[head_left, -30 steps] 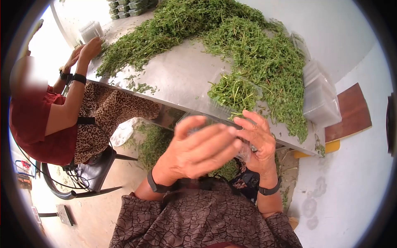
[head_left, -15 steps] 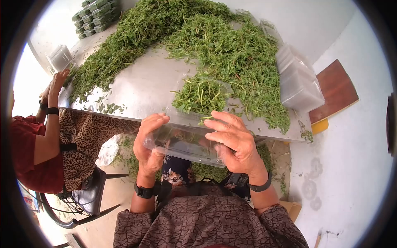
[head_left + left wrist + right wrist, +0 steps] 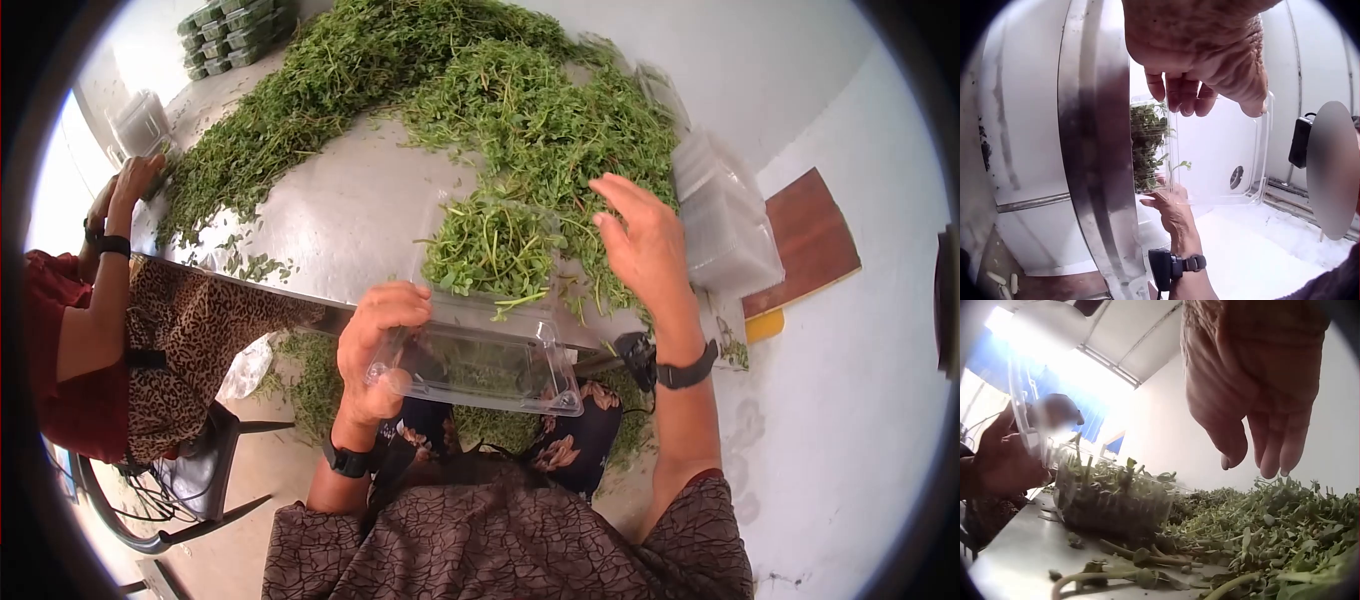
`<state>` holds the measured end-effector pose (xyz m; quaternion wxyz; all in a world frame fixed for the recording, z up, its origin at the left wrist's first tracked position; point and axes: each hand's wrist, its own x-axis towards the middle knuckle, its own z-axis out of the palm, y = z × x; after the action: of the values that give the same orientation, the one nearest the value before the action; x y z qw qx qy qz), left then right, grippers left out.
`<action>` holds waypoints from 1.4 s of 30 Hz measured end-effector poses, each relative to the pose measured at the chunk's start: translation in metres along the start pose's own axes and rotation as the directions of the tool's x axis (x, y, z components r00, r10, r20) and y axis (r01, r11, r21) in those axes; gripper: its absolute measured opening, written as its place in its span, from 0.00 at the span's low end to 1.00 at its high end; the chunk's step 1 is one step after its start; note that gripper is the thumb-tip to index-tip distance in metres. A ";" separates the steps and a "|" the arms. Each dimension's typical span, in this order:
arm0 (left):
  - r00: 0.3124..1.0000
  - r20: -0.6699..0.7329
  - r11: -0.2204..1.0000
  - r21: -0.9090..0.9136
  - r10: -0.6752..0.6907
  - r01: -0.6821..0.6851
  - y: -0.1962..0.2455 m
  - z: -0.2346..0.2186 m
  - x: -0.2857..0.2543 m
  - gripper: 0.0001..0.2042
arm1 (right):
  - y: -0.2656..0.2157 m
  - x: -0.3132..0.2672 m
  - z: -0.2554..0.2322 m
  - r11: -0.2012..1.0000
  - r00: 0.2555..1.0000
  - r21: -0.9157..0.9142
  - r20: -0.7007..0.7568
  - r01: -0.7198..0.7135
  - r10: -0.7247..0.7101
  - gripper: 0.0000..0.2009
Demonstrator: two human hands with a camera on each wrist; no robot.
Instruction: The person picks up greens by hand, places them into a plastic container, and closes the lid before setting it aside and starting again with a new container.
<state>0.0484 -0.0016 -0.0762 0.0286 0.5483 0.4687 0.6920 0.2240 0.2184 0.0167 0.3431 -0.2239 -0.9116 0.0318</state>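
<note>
My left hand (image 3: 375,345) grips the left end of the open lid (image 3: 480,375) of a clear plastic clamshell box, thumb at the near side and fingers over the far side. The lid hangs past the table edge toward me. Its base, heaped with leafy green sprigs (image 3: 488,243), stands at the edge, and one stem pokes out over the hinge side. In the right wrist view the filled base (image 3: 1113,497) sits beside loose stems. My right hand (image 3: 645,240) hovers over the right part of the greens pile (image 3: 560,120), fingers relaxed and holding nothing.
Nested clear boxes (image 3: 725,220) stand at the table's right end, near a red-brown board (image 3: 805,240). At the far left, packed boxes (image 3: 230,35) are stacked. Another person's hands (image 3: 125,190) work at the left end, near a clear container (image 3: 140,125). Greens lie on the floor.
Both hands came to the lid and held it by its two ends. My right hand then let go and moved up and right over the pile, while the left kept its grip.
</note>
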 end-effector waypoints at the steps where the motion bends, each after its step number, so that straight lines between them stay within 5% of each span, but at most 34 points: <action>1: 1.000 -0.002 1.000 -0.001 0.000 0.000 -0.001 0.000 0.000 0.30 | 0.003 0.008 0.004 0.998 0.998 0.002 -0.005 0.058 -0.058 0.15; 7: 1.000 0.003 1.000 -0.002 0.027 -0.027 -0.005 -0.002 0.000 0.29 | 0.020 0.039 0.033 0.975 0.964 -0.196 0.262 0.102 -0.048 0.16; 14: 1.000 0.025 1.000 -0.022 0.017 -0.017 -0.006 -0.006 -0.002 0.29 | 0.040 0.047 0.053 0.902 0.952 -0.394 0.301 0.177 -0.056 0.07; 18: 0.998 0.043 0.999 -0.002 0.050 -0.050 -0.008 -0.007 -0.002 0.29 | 0.042 0.048 0.039 0.947 0.987 -0.300 0.141 0.111 -0.071 0.05; 21: 0.999 0.030 0.999 0.003 0.042 -0.042 -0.007 -0.006 -0.002 0.29 | 0.028 0.049 0.020 0.993 0.999 0.117 0.013 -0.033 0.032 0.06; 22: 0.999 0.024 0.999 0.004 0.038 -0.038 -0.007 -0.006 -0.002 0.29 | 0.021 0.050 0.013 0.993 0.999 0.118 0.018 -0.030 0.028 0.06; 24: 0.999 0.028 1.000 -0.009 0.016 -0.016 -0.008 -0.006 -0.003 0.29 | 0.007 0.050 0.000 0.856 0.944 0.399 0.141 -0.329 0.297 0.05; 28: 1.000 0.023 0.999 -0.027 0.019 -0.019 -0.008 -0.006 -0.002 0.28 | -0.028 0.048 -0.015 0.751 0.934 0.555 0.221 -0.357 0.280 0.04; 34: 0.996 0.072 0.999 -0.012 0.048 -0.047 -0.007 -0.010 -0.001 0.28 | -0.063 0.041 -0.017 0.711 0.937 0.636 0.338 -0.300 0.092 0.05; 35: 0.996 0.077 0.999 -0.022 0.046 -0.045 -0.007 -0.010 -0.001 0.27 | -0.063 0.042 -0.015 0.807 0.943 0.562 0.333 -0.181 -0.020 0.06; 38: 0.996 0.077 0.999 -0.020 0.052 -0.051 -0.006 -0.011 -0.001 0.27 | -0.072 0.039 -0.012 0.831 0.900 0.504 0.437 -0.236 -0.009 0.09; 42: 0.997 0.063 0.999 -0.001 0.039 -0.039 0.000 -0.009 0.000 0.31 | -0.068 0.034 -0.007 0.847 0.919 0.505 0.391 -0.165 -0.054 0.10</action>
<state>0.0410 -0.0073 -0.0765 0.0298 0.5787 0.4569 0.6749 0.1799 0.1717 0.0577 0.2014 -0.1371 -0.9101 0.3351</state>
